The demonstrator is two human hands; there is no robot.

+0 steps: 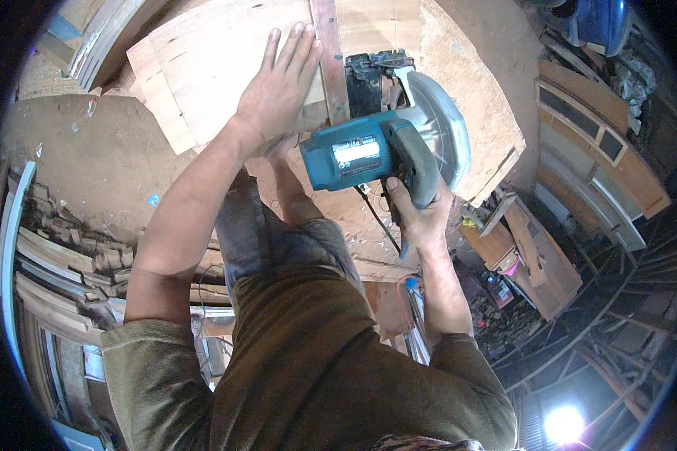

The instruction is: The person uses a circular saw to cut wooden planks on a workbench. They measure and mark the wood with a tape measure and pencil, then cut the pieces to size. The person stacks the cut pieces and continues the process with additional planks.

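My right hand (420, 214) grips the grey handle of a teal circular saw (376, 154), which sits on a pale wooden board (210, 52) with its metal blade guard (444, 124) to the right. My left hand (278, 86) lies flat, fingers spread, on the board just left of a dark wooden strip (329, 52) that runs along the saw's base. The saw's black cord (376, 218) hangs down past my right wrist. My knee and olive shirt fill the lower middle.
Stacked wood offcuts (68, 255) lie at the left on the dirt floor (98, 150). Wooden frames and panels (594, 143) lean at the right, with small boxes and scrap (526, 255) below them. A larger plywood sheet (474, 98) lies under the board.
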